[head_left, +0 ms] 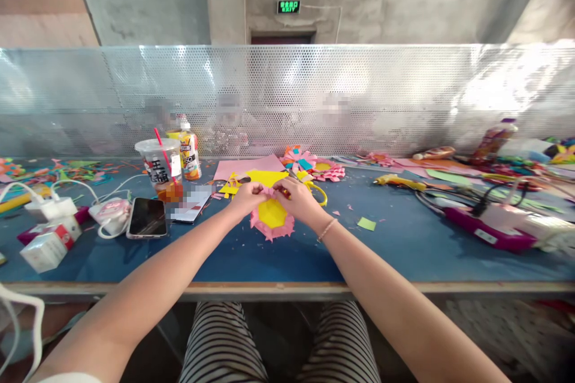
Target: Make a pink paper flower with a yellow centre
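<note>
A paper flower [273, 213] with a yellow middle and folded pink petals round its rim hangs or lies between my hands over the blue table. My left hand [251, 198] pinches its top edge from the left. From the right, my right hand [294, 194] has its fingers closed on the same pink top edge, close to the left fingertips. Just behind the hands lie yellow paper [265, 177] and a pink sheet [233, 167]. Beyond them rest finished-looking pink paper flowers [330, 170]. A yellow-handled tool [321, 194], perhaps scissors, shows beside my right hand.
At left stand a plastic cup [159, 164] with a red straw, a bottle [189, 152], a phone [147, 218] and chargers. A purple power strip [489, 230] and cables lie at right. A perforated metal screen [287, 96] rises behind the table.
</note>
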Available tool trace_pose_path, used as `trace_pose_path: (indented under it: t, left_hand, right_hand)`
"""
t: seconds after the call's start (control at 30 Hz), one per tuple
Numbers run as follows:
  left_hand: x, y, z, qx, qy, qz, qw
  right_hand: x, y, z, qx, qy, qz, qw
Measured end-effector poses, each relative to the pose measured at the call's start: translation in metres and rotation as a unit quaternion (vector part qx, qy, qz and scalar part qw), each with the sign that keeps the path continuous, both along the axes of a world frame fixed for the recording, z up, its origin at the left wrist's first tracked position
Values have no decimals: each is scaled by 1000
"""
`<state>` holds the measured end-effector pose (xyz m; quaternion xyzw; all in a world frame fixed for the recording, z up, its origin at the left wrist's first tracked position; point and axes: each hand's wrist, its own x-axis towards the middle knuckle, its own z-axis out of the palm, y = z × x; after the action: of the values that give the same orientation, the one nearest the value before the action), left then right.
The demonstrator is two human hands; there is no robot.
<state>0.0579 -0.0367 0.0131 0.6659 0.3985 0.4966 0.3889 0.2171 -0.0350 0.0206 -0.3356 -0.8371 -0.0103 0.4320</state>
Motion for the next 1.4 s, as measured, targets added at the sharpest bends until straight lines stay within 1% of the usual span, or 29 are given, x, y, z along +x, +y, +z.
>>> trace_pose_path:
  t: [0.17,0.37,0.47,0.57,0.77,1.03,1.23,1.4]
  left_hand:
    - [3,-5,4,34,37,34,998]
    - [4,-7,5,65,60,33,996]
    - [6,-10,7,66,49,23,996]
    - [8,-12,8,59,41,30,997]
    - [8,-8,4,62,59,36,996]
    - [7,-9,3,44,63,46,996]
    - [7,-4,-1,-8,-14,32,999]
    - [7,-2,-5,-25,-30,44,998]
  right_hand:
    - [-2,-6,2,8,3,0,1000]
    - [-3,-4,2,10,10,-25,1000]
    - [-4,-5,2,10,13,-30,999]
    - [-4,-6,3,6,18,-33,999]
    - [-3,-4,1,5,-4,-31,1000]
    - [-5,-1,-5,9,-38,-44,998]
    - [-6,-6,-1,55,-97,-52,992]
    - [-4,-7,1,49,-137,-44,988]
